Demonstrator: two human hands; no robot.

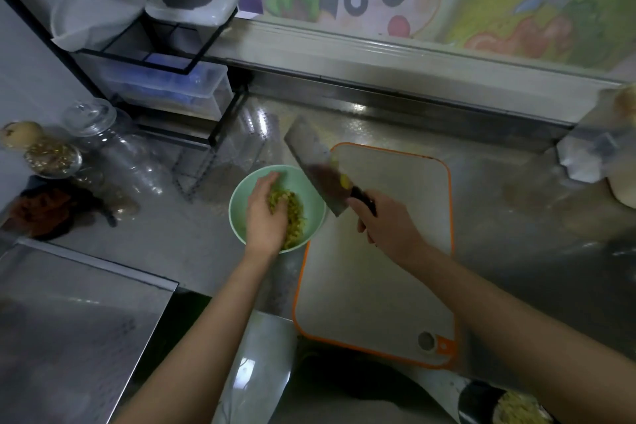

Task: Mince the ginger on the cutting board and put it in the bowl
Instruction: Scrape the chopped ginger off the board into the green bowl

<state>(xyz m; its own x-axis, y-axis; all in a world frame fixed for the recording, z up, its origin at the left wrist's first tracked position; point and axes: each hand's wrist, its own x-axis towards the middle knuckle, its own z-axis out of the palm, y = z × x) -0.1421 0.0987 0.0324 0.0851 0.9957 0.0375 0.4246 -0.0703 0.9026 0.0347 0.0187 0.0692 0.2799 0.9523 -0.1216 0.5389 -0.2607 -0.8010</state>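
Observation:
A pale green bowl (241, 196) stands on the steel counter just left of the white, orange-rimmed cutting board (385, 268). Yellow-green minced ginger (294, 217) lies in the bowl. My left hand (266, 213) is over the bowl with relaxed fingers touching the ginger. My right hand (387, 224) grips the black handle of a cleaver (316, 165). The blade is tilted over the board's left edge, next to the bowl's rim, and a few yellow ginger bits stick to it. The board's surface looks bare.
A black wire rack (192, 62) with plastic containers stands at the back left. Glass jars (113, 144) and a dark cloth (44, 210) lie to the left. A dark bowl (481, 399) of pale food sits at the bottom right, and a crumpled bag (599, 155) at the far right.

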